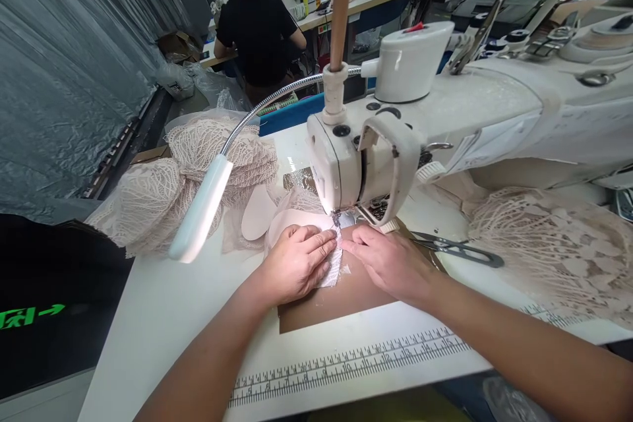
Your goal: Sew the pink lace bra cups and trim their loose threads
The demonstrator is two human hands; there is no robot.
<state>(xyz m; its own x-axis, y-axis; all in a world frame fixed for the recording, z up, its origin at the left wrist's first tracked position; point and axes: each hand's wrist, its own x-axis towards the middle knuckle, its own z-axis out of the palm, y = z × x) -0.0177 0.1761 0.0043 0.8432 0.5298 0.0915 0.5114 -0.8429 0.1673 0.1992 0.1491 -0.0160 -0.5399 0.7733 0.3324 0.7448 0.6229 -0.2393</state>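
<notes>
Under the needle of a white sewing machine lies a piece of pale pink fabric with a light, textured strip. My left hand rests flat on this fabric, its fingers stretched out close to the presser foot. To the right of the needle, my right hand touches the fabric's edge with its forefinger; its other fingers are partly hidden. Beneath both hands is a brown sheet on the tabletop. A pair of thread snips lies just right of my right hand.
Stacked beige lace pieces lie on the left, more lace on the right. A gooseneck lamp arches over the left side. A printed ruler runs along the front edge. A person sits at another machine behind.
</notes>
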